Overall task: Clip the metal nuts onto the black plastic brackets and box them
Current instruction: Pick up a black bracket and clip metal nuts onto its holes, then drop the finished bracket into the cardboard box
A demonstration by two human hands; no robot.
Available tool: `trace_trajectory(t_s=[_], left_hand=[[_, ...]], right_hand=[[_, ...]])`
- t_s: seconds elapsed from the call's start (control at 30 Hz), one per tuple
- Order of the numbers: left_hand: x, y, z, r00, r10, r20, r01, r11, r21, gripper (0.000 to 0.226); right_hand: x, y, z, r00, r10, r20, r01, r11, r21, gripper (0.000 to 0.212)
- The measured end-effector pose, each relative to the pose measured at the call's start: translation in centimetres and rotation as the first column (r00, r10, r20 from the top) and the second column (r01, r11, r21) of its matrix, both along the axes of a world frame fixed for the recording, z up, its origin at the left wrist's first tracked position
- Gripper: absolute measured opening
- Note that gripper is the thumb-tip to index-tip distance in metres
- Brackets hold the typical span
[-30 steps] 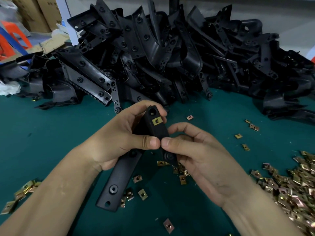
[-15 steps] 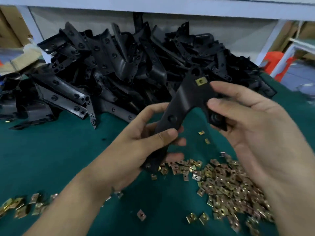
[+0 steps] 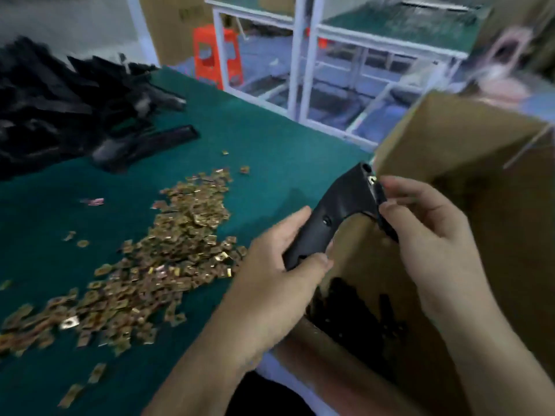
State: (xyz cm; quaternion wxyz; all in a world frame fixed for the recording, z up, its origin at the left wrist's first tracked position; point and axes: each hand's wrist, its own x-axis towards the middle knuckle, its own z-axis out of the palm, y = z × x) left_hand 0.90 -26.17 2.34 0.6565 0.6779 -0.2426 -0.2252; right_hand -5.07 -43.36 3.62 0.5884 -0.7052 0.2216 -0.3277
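Black plastic, the bracket (image 3: 339, 211) is now hanging over the open mouth of the cardboard box (image 3: 450, 151), where a second ago it was being worked above the green table (image 3: 270, 139) in front of the heap of brackets (image 3: 60, 109). In the head view the left hand (image 3: 270, 283) is wrapping its fingers round the bracket's lower leg. The right hand (image 3: 426, 229) is pinching the upper end, just beside the brass-coloured metal nut (image 3: 371, 179) already sitting on it. That is suggesting the clipping of this piece is over and boxing is under way. Inside the box, finished brackets (image 3: 354, 313) are lying dark at the bottom, too blurred to count. To the left, loose nuts (image 3: 168, 253) are lying spread over the table.
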Motion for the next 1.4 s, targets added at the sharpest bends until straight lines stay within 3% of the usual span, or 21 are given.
trace_trajectory(t_s=[0.07,0.13,0.23,0.3,0.33,0.4,0.53,0.63,0.73,0.83,0.9,0.97,1.0,1.1,1.13,1.17,1.23,1.3,1.33,1.4], left_hand=[[-0.8,-3.0,-1.9,0.997,-0.083,-0.004,0.084,0.994,0.068,0.049],[-1.5,-5.1,-4.3,0.989,-0.145,-0.042,0.150,0.973,0.174,0.055],[-2.0,-6.8,-7.3,0.972,-0.207,-0.112,0.233,0.918,0.320,0.062],[-2.2,-7.0,-8.5,0.964,-0.259,-0.062,0.262,0.880,0.395,0.057],[-2.2,-6.9,-8.8,0.958,-0.286,-0.033,0.272,0.862,0.428,0.054],[-2.0,-6.4,-9.0,0.950,-0.313,0.002,0.276,0.840,0.467,0.050],[-1.7,-4.8,-7.9,0.964,-0.264,0.036,0.215,0.850,0.481,0.041],[-1.8,-3.0,-5.8,0.991,-0.136,0.013,0.121,0.917,0.380,0.034],[-1.3,-0.2,-3.3,0.999,0.026,-0.044,-0.014,0.967,0.255,0.030],[0.1,5.2,-1.0,0.965,0.260,0.028,-0.257,0.926,0.277,0.031],[1.1,9.5,-0.1,0.905,0.392,0.166,-0.421,0.879,0.222,0.030],[2.2,15.1,0.1,0.755,0.592,0.283,-0.641,0.756,0.129,0.030],[2.8,18.3,0.0,0.623,0.715,0.315,-0.770,0.631,0.091,0.029],[4.4,28.9,-0.7,0.100,0.891,0.443,-0.994,0.068,0.088,0.025],[4.6,32.2,-0.9,-0.011,0.883,0.469,-0.986,-0.089,0.144,0.031],[4.7,35.1,-1.2,-0.063,0.878,0.474,-0.956,-0.190,0.225,0.039],[4.9,39.4,-2.0,-0.023,0.884,0.466,-0.888,-0.232,0.397,0.053],[5.5,41.4,-2.9,0.108,0.862,0.496,-0.816,-0.208,0.539,0.063],[5.9,41.9,-3.2,0.157,0.836,0.526,-0.796,-0.208,0.569,0.064],[6.6,42.4,-3.7,0.152,0.806,0.572,-0.826,-0.214,0.522,0.054]], right_hand=[[-2.4,-2.7,-2.1,0.991,-0.069,-0.113,0.060,0.995,-0.086,0.022],[-4.6,-5.0,-4.1,0.939,-0.085,-0.334,0.014,0.978,-0.210,0.019],[-7.3,-7.4,-6.5,0.665,-0.060,-0.744,-0.250,0.922,-0.297,0.037],[-7.8,-7.9,-7.1,0.453,-0.059,-0.889,-0.355,0.903,-0.241,0.044],[-7.8,-7.9,-7.1,0.408,-0.057,-0.911,-0.371,0.902,-0.222,0.045],[-7.4,-7.4,-7.0,0.423,-0.050,-0.905,-0.382,0.896,-0.228,0.043],[-5.3,-5.3,-6.0,0.568,0.020,-0.822,-0.430,0.860,-0.276,0.030],[-2.7,-2.5,-4.8,0.677,0.143,-0.722,-0.490,0.819,-0.298,0.017],[0.1,1.4,-3.1,0.790,0.221,-0.572,-0.489,0.790,-0.369,0.026],[3.7,7.1,-1.5,0.809,0.351,-0.472,-0.558,0.712,-0.426,0.019],[6.0,11.1,-0.6,0.771,0.480,-0.419,-0.634,0.641,-0.432,0.021],[7.9,15.5,0.2,0.702,0.597,-0.387,-0.710,0.553,-0.435,0.027],[8.8,17.6,0.4,0.663,0.648,-0.374,-0.742,0.502,-0.445,0.028],[11.3,23.1,0.0,0.503,0.761,-0.409,-0.840,0.319,-0.438,0.025],[12.0,24.8,-0.5,0.451,0.770,-0.451,-0.856,0.231,-0.462,0.029],[12.6,26.4,-1.1,0.406,0.748,-0.525,-0.866,0.131,-0.483,0.034],[13.5,29.8,-1.8,0.320,0.657,-0.683,-0.879,-0.062,-0.472,0.053],[14.2,32.7,-2.4,0.266,0.595,-0.759,-0.868,-0.194,-0.457,0.070],[14.6,33.9,-2.7,0.253,0.572,-0.781,-0.861,-0.235,-0.451,0.074],[15.1,35.4,-2.9,0.240,0.571,-0.785,-0.855,-0.260,-0.450,0.069]])
